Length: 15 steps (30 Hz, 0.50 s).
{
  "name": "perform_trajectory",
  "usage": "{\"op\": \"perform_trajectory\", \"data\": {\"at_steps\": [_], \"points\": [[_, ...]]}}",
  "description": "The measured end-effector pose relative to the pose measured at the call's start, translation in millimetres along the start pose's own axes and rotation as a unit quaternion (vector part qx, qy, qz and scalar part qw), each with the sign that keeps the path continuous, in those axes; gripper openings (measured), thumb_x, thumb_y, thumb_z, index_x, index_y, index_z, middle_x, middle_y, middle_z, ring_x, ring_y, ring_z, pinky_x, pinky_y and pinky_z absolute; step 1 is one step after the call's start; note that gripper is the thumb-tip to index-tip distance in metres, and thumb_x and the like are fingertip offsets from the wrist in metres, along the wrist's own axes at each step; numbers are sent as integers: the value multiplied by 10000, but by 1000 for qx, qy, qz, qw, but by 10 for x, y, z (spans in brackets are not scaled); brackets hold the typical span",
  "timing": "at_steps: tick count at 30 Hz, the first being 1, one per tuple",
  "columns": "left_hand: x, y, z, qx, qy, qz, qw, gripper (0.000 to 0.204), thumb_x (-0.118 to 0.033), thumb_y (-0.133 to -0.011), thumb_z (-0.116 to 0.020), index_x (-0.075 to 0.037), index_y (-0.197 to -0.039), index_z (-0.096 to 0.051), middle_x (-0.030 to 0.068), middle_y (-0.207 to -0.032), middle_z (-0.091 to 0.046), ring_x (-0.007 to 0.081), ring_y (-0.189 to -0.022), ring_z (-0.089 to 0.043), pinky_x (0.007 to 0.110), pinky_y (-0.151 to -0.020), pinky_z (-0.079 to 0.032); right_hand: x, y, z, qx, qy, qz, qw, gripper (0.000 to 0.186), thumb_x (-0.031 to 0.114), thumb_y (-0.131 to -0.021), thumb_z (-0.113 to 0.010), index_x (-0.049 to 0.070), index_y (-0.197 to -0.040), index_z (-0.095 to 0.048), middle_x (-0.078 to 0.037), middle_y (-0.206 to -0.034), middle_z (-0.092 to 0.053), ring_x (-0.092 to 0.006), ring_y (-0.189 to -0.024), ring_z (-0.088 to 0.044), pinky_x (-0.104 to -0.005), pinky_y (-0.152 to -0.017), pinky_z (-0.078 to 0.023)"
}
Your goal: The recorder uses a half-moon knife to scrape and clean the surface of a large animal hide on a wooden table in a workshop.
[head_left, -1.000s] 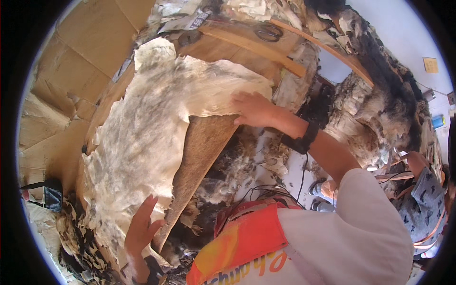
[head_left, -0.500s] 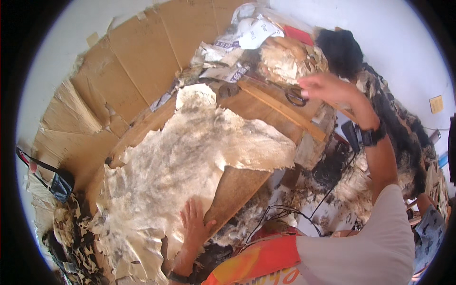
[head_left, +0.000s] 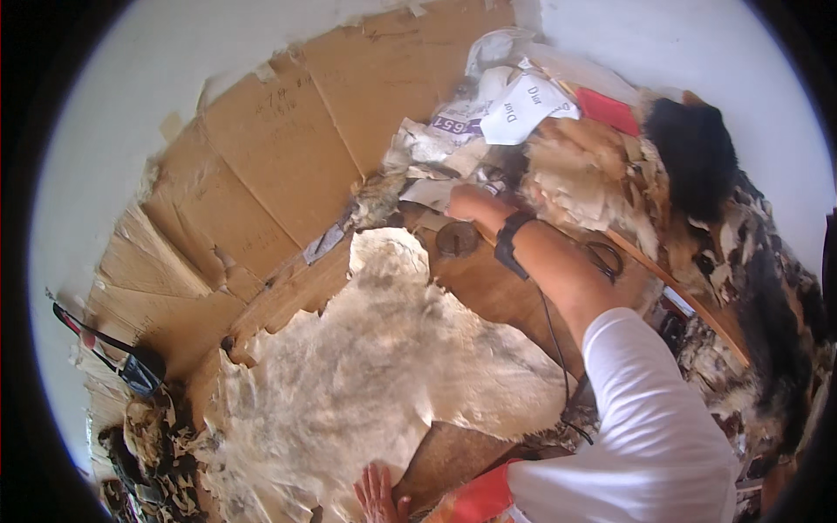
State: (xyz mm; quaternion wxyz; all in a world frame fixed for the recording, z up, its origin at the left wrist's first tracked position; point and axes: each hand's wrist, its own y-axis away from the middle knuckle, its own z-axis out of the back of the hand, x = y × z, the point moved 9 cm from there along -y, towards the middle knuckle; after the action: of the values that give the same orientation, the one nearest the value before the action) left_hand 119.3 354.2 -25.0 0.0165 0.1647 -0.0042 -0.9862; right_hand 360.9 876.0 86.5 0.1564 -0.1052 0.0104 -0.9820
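Note:
A pale, stiff animal hide [head_left: 323,375] with ragged edges and greyish patches lies spread over a brown wooden board [head_left: 497,292]. My left hand [head_left: 379,495] rests flat on its near edge, fingers extended. Stretched across the board, my right arm ends in my right hand [head_left: 471,202] at the far side. Its fingers are curled downward, and whatever they hold is hidden. Just beside it are a dark round block [head_left: 457,238] and a piece of pale paper [head_left: 425,193]. Black-handled scissors [head_left: 603,260] lie to the right of my forearm.
Cardboard sheets [head_left: 270,131] line the far left wall. Behind the board are a folded furry hide [head_left: 580,170], a black fur [head_left: 693,157] and a red item [head_left: 608,111]. A wooden bar [head_left: 689,301] slants at right. A dark cord [head_left: 554,336] hangs by my arm.
My right hand has gone from raised above the scissors, fingers apart, to the board's far side and curled. The whole view has shifted. My left hand stays on the hide.

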Motion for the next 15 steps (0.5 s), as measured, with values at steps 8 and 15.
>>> {"op": "perform_trajectory", "data": {"at_steps": [8, 15], "points": [[71, -24, -32, 12, 8, 35, 999, 647, -319, -796, -501, -65, -1356, -300, 158, -1402, -285, 360, -1304, -216, 529, -1045, -151, -363, -468, -804, -173, 125, -107, 971, 230, 199, -760, -558, 25, -859, -671, -188, -912, -631, -312, -890, -600, -404, -684, -502], [104, -37, -10, -2, 23, 29, 999, 578, -288, -823, -486, -59, -1334, -343, 174, -1380, -319, 371, -1283, -259, 528, -1035, -171, -725, -725, -270, -260, -172, -181, 933, 229, 139, -776, -479, -2, -731, -653, -205, -766, -630, -361, -778, -622, -447, -697, -489]]}}
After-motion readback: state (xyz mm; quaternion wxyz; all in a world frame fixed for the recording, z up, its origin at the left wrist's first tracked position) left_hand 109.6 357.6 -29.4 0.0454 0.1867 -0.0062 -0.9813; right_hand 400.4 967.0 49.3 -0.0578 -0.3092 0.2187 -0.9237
